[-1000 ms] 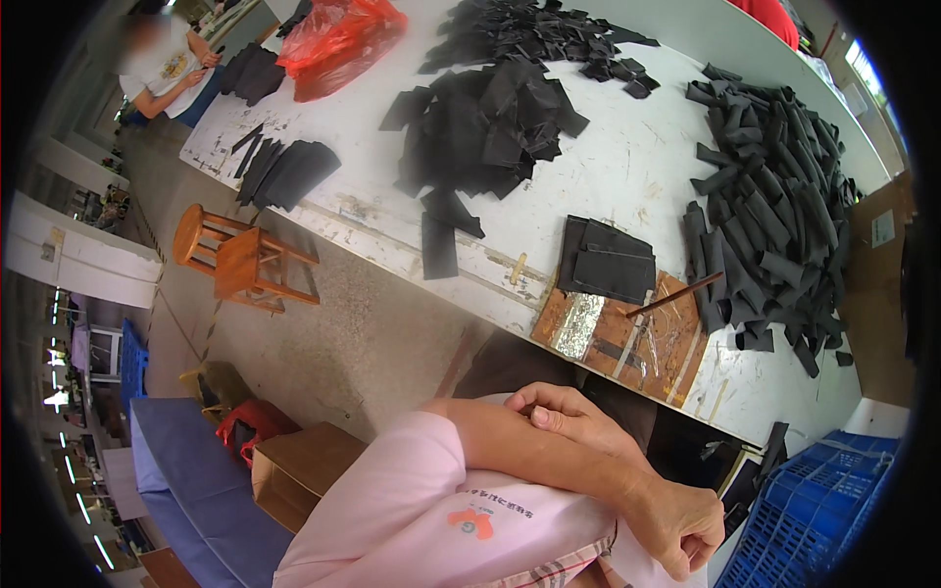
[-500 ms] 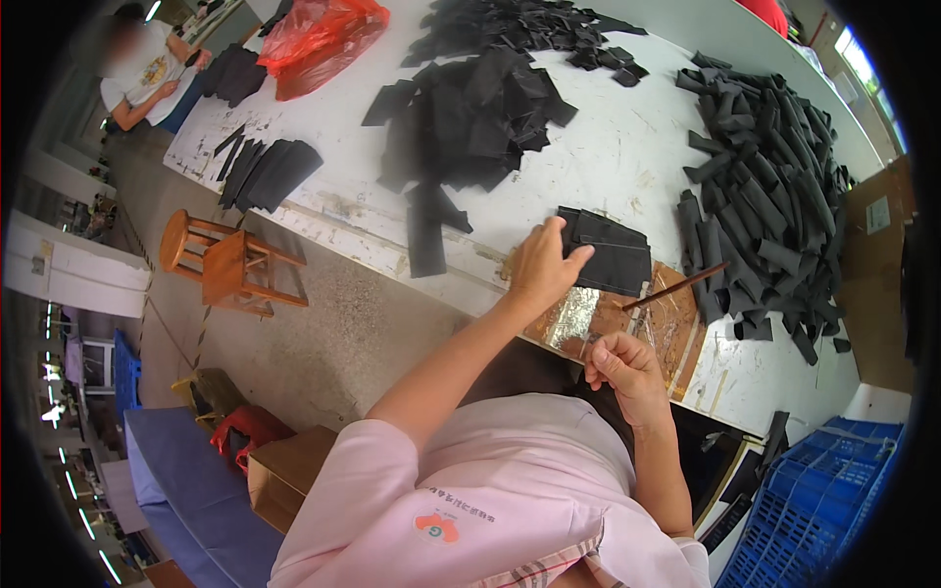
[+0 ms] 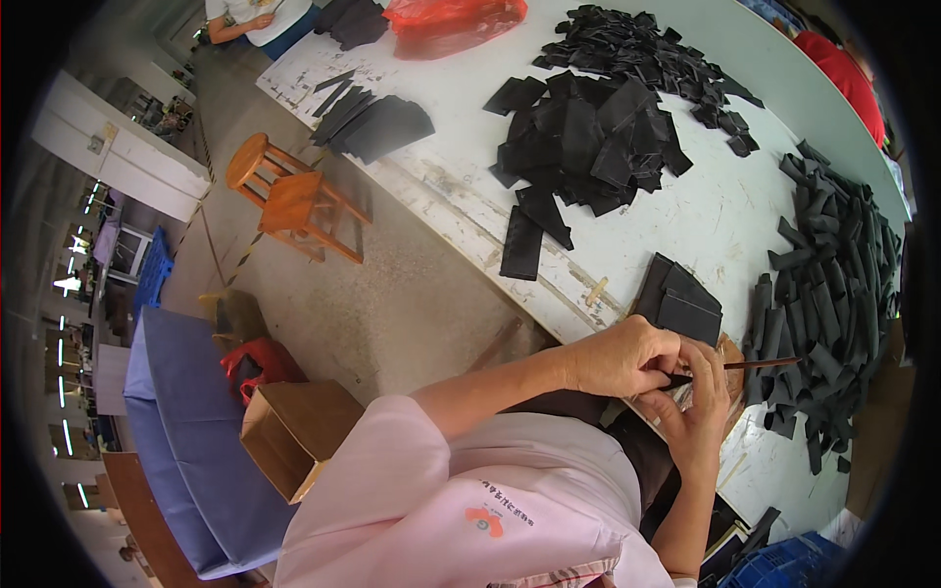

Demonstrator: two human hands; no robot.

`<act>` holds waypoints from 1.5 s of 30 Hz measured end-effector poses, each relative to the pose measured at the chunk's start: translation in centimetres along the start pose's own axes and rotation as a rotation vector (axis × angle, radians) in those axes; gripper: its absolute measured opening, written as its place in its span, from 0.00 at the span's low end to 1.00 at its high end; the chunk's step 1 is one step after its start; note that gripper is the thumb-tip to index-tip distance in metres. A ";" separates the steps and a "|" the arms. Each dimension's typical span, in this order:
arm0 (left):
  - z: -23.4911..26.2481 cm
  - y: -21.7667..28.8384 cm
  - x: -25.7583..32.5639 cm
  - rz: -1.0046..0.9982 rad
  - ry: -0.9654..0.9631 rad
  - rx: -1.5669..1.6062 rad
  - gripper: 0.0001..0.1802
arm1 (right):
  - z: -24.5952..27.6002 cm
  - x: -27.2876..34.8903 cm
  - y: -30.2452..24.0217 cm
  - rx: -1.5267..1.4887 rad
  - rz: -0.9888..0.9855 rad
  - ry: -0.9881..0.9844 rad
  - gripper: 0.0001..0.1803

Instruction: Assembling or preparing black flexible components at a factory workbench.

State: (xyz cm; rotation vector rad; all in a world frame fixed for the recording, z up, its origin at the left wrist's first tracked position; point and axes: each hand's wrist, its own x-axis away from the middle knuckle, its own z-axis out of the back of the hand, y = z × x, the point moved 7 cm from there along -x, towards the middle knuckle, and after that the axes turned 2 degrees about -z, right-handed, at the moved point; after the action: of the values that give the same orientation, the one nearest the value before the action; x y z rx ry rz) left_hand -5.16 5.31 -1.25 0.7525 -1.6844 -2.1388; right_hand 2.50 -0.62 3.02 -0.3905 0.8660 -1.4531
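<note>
- Our left hand [image 3: 627, 358] is curled nearly closed at the near edge of the white table [image 3: 725, 211], its fingers wrapped around the near end of a thin brown stick [image 3: 750, 365].
- The stick runs level to the right, its far tip reaching the heap of rolled black strips [image 3: 833, 304].
- Our right hand [image 3: 698, 407] lies just below the left, touching it, fingers bent upward; we cannot tell whether it grips anything.
- A small stack of flat black sheets [image 3: 681, 304] sits on the table just beyond both hands.
- A brown board [image 3: 730, 358] shows partly behind the right hand.
- A single black rectangle [image 3: 521, 245] lies near the table edge, to the left of the stack.
- A larger pile of black sheets [image 3: 588, 142] occupies the middle of the table, well apart from our hands.
- Two wooden stools [image 3: 294, 201] stand on the floor beside the table.
- A cardboard box [image 3: 294, 431] rests near our left elbow.
</note>
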 end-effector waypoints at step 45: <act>-4.4 -1.9 3.2 0.633 -0.116 0.661 0.09 | -1.1 6.5 7.5 -0.935 -0.509 -0.296 0.07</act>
State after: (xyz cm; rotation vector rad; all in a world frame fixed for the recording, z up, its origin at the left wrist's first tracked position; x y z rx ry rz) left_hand -5.06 0.59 -4.49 0.1738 -2.3248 -1.2182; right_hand 6.25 -5.58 -4.72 -1.5749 1.2175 -1.2983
